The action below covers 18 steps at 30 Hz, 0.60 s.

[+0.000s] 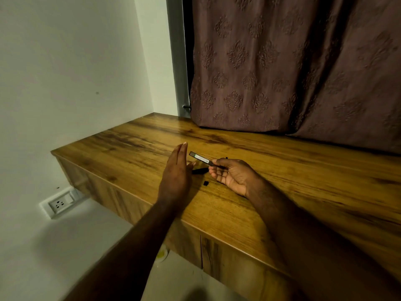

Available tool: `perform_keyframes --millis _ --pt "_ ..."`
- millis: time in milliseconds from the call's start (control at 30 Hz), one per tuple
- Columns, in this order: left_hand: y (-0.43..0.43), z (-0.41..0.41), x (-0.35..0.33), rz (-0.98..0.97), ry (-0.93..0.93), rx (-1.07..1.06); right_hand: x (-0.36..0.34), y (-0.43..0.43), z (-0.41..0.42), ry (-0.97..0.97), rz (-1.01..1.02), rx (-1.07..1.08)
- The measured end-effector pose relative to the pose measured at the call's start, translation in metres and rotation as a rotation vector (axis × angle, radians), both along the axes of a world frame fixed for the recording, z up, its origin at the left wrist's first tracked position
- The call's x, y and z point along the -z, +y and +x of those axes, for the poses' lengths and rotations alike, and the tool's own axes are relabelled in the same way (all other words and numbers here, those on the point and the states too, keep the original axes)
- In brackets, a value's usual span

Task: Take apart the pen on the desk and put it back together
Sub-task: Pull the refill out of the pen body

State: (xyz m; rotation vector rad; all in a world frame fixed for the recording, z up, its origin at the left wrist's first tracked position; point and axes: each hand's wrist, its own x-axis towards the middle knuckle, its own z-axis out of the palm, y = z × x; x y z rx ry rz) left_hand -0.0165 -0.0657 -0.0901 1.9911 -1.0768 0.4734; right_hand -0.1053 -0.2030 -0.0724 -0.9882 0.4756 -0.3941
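Right hand (233,177) pinches pen barrel (200,158); left hand (176,170) flat, loose cap (199,170) between.

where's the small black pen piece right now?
In the head view the small black piece lies loose on the desk, between the two hands, just left of the right hand and near the front of the black cap.

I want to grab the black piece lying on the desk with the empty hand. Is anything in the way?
Nothing visible blocks it. The left hand is open and empty, right beside the black piece on the desk. The right hand holds the pen barrel just above and behind it, not between them.
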Motion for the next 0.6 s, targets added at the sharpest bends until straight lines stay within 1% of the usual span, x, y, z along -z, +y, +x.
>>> perform_keyframes --millis 233,400,500,600 --pt "0.0002 0.0076 0.0049 0.026 -0.082 0.048 0.0007 0.0005 -0.0003 0.012 -0.027 -0.025" --pt "0.0000 0.0017 0.0001 -0.003 -0.061 0.075 0.0013 0.0014 0.0006 0.016 0.009 -0.043" --pt "-0.0014 0.0008 -0.0006 0.032 -0.076 0.103 0.0017 0.0019 0.0013 0.011 0.018 -0.026" --pt "-0.0013 -0.0007 -0.0032 0.057 -0.027 0.095 0.0013 0.0018 0.0018 0.004 0.020 -0.026"
